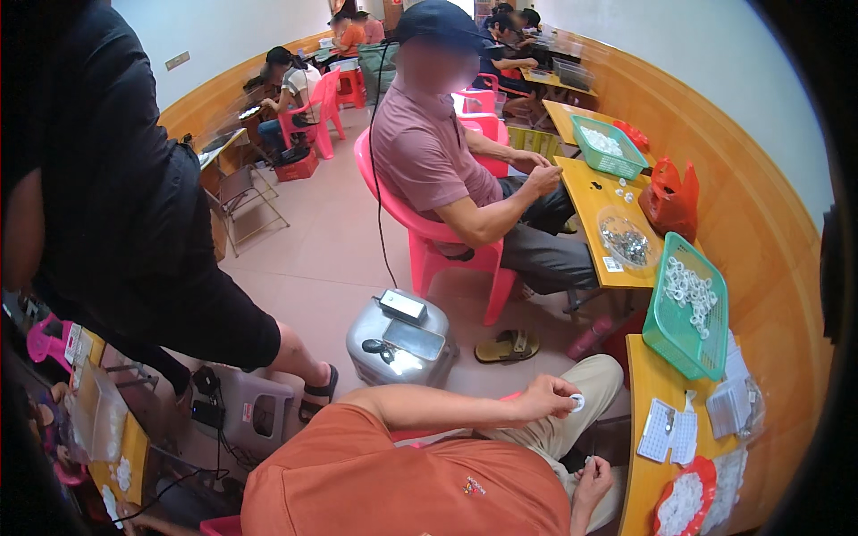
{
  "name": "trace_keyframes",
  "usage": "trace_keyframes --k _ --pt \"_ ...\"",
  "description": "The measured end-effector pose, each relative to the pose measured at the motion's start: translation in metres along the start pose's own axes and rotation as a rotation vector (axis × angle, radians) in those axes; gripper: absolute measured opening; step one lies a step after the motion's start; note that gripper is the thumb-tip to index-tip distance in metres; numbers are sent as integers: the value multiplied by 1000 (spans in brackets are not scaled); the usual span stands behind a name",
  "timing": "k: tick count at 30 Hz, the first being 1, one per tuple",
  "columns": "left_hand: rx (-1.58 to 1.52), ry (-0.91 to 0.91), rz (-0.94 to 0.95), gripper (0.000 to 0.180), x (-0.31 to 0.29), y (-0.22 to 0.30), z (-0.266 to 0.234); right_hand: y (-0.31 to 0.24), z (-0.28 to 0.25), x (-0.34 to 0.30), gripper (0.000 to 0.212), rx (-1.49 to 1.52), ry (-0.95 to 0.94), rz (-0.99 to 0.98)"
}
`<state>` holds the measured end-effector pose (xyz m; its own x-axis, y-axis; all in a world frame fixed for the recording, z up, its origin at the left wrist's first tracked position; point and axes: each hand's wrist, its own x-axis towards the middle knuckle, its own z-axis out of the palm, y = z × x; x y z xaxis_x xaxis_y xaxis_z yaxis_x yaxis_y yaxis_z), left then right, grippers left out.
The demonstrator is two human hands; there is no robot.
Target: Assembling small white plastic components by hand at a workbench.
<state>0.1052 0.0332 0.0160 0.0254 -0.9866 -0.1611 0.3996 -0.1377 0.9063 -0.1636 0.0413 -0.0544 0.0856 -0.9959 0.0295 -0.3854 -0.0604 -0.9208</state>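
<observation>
My left hand [547, 398] pinches a small white ring-shaped plastic piece [577, 404] between thumb and fingertips, above my lap. Below it, near the table's edge, my right hand [593, 483] is closed with its fingertips together; whatever lies in them is too small to make out. To the right, the wooden table [636, 375] carries a green basket [657, 332] of white rings [690, 290]. Nearer stand white gridded trays [657, 431], a clear plastic box [728, 409] and a red bag [663, 521] with white pieces [684, 503] in it.
A co-worker [438, 170] sits on a pink chair [416, 214] at the adjoining table, hands together. A grey stool [366, 344] holds a white device [402, 306] and phone [414, 340]. A sandal [507, 347] lies on the floor. Someone in black [134, 196] stands at left.
</observation>
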Motion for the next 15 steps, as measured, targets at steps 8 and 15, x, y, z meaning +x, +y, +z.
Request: trace_keyframes --k 8,15 --pt "-16 91 18 22 -2 22 -10 29 -3 0 13 2 77 -15" --pt "36 239 72 27 -30 66 -38 -13 2 -12 20 30 110 -77"
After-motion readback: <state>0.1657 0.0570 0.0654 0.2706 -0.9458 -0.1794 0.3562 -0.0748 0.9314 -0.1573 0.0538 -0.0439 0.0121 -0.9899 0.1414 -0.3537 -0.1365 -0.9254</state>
